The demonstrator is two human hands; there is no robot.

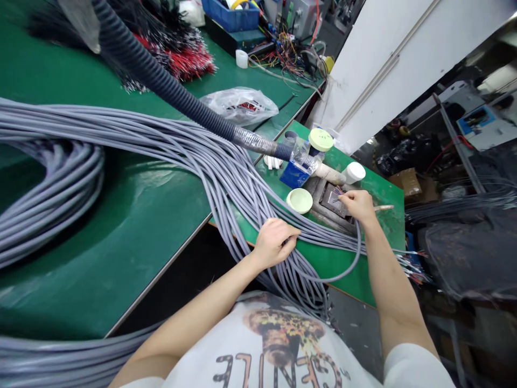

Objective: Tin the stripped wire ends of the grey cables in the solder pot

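My right hand (358, 206) pinches the end of a grey cable (358, 242) whose thin bare wires point at a solder pot (332, 200). The pot is a dark square well with a shiny, silvery surface. From that hand the cable loops down and back to the left. My left hand (276, 241) lies on the thick bundle of grey cables (238, 186), fingers curled around some of them and partly hidden. At the right edge of the small green table, several cable ends (416, 269) show stripped, coloured wires.
A ribbed black hose (161, 75) crosses above the bundle, its end near the pot. Around the pot stand a pale green open lid (299, 201), a yellow-green jar (321, 139) and a white cup (354, 172). A clear plastic bag (242, 105) lies behind. Coiled cables (52, 188) fill the left.
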